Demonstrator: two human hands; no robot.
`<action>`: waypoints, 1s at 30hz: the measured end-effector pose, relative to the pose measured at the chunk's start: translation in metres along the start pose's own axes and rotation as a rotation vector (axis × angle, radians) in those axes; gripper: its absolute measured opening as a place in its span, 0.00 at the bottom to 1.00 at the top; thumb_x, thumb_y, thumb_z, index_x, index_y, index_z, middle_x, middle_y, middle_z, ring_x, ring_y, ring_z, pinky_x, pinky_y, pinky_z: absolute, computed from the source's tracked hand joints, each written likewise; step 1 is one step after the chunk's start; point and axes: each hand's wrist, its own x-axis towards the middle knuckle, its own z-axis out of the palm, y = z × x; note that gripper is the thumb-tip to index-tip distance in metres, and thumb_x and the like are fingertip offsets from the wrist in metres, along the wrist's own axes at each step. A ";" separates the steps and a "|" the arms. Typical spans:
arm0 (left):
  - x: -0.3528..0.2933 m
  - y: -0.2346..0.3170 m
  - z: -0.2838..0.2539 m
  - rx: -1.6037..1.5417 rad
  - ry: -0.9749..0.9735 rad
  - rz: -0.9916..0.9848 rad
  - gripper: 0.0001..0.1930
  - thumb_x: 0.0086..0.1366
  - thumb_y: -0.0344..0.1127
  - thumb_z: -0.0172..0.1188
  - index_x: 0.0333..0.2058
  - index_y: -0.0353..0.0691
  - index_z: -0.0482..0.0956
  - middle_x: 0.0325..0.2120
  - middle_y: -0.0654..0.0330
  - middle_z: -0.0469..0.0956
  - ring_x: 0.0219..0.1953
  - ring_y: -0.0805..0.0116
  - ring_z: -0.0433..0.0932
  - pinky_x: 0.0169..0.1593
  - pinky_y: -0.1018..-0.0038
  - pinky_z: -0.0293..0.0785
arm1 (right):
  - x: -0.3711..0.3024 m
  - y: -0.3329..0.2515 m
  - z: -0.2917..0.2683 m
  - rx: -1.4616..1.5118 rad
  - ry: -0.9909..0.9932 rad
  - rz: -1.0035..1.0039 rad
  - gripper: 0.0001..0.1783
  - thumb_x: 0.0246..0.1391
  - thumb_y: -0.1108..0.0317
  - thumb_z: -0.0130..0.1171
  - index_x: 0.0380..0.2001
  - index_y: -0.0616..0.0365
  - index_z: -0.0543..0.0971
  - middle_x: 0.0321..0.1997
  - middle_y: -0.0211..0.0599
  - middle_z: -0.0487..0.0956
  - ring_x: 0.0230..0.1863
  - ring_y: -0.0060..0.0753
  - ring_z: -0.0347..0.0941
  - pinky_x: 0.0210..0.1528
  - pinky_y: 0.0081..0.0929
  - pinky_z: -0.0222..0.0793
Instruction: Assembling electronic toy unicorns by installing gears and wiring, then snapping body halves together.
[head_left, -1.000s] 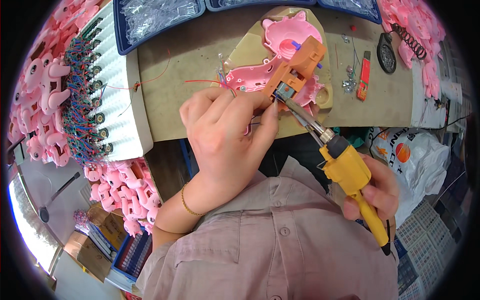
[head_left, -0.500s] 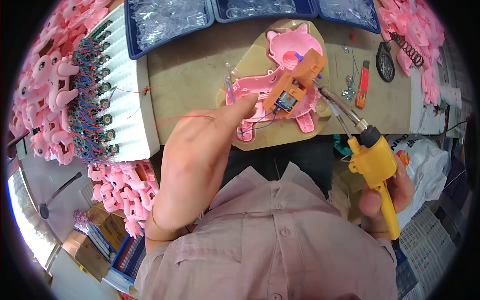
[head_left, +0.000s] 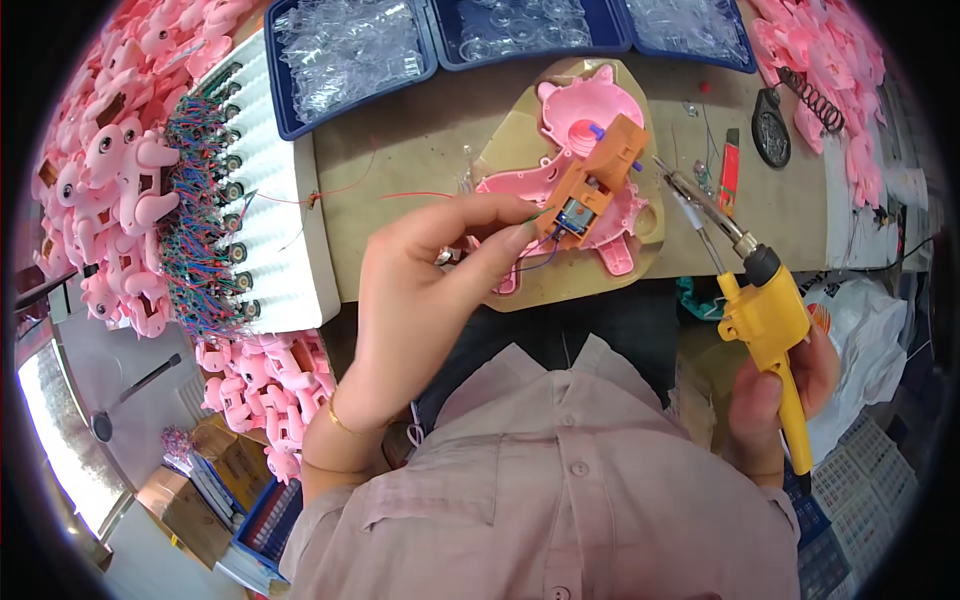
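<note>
My left hand (head_left: 425,265) pinches thumb and forefinger together at the left edge of an orange plastic gearbox (head_left: 615,150), and a short green wire end (head_left: 543,213) shows at the fingertips. Set in that gearbox is a small motor (head_left: 577,215) with a dark blue wire looping below it. The gearbox rests on a pink animal-shaped shell half (head_left: 525,182), which lies in a tan holder (head_left: 640,85). My right hand (head_left: 790,385) grips a yellow soldering gun (head_left: 765,315) by its handle. Its metal tip points up and left, just right of the gearbox and apart from it.
Blue trays (head_left: 435,40) of clear plastic parts line the back. A white foam block (head_left: 300,230) with wired round parts (head_left: 205,220) stands left, beside heaped pink toy bodies (head_left: 135,170). At right lie a red cutter knife (head_left: 730,175), a black oval tag (head_left: 771,130) and a coil (head_left: 812,100).
The soldering gun's tip has drawn away from the gearbox to the right. My left thumb and forefinger have come together at the gearbox's left edge. The whole view has shifted slightly.
</note>
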 end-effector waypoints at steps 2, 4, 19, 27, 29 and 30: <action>-0.002 -0.004 0.008 0.300 0.082 0.234 0.04 0.54 0.26 0.64 0.29 0.33 0.80 0.29 0.63 0.79 0.29 0.76 0.71 0.35 0.79 0.67 | 0.003 0.000 -0.001 0.013 -0.041 -0.002 0.39 0.51 0.58 0.65 0.61 0.52 0.57 0.60 0.60 0.63 0.59 0.49 0.65 0.58 0.41 0.63; -0.003 -0.012 0.016 0.464 0.119 0.351 0.04 0.53 0.26 0.65 0.29 0.35 0.80 0.28 0.62 0.78 0.30 0.74 0.71 0.35 0.77 0.66 | 0.000 0.000 0.001 0.023 -0.079 -0.002 0.40 0.51 0.58 0.65 0.61 0.52 0.56 0.59 0.61 0.63 0.59 0.49 0.65 0.58 0.41 0.63; -0.004 -0.022 0.030 0.730 0.178 0.463 0.07 0.46 0.31 0.68 0.27 0.45 0.80 0.24 0.67 0.73 0.30 0.66 0.68 0.37 0.71 0.59 | 0.004 0.007 0.018 0.075 -0.248 -0.186 0.35 0.53 0.69 0.59 0.62 0.59 0.55 0.44 0.66 0.72 0.33 0.43 0.76 0.31 0.33 0.73; -0.001 -0.019 0.030 0.726 0.148 0.444 0.06 0.47 0.31 0.66 0.26 0.44 0.79 0.22 0.66 0.72 0.29 0.66 0.67 0.37 0.71 0.59 | 0.002 0.005 0.024 0.249 -0.238 -0.088 0.33 0.50 0.74 0.59 0.58 0.64 0.60 0.50 0.63 0.71 0.40 0.43 0.76 0.38 0.35 0.73; -0.001 -0.020 0.030 0.723 0.147 0.442 0.06 0.47 0.31 0.66 0.26 0.44 0.79 0.22 0.67 0.72 0.29 0.66 0.67 0.37 0.71 0.59 | 0.002 0.005 0.026 0.299 -0.239 -0.067 0.32 0.49 0.76 0.59 0.58 0.66 0.61 0.51 0.63 0.70 0.42 0.43 0.75 0.40 0.35 0.73; -0.001 -0.020 0.030 0.717 0.145 0.442 0.06 0.47 0.31 0.66 0.25 0.44 0.79 0.22 0.67 0.72 0.29 0.66 0.67 0.37 0.71 0.59 | 0.002 0.005 0.027 0.322 -0.239 -0.056 0.32 0.48 0.76 0.59 0.57 0.67 0.62 0.52 0.62 0.70 0.43 0.43 0.75 0.41 0.35 0.73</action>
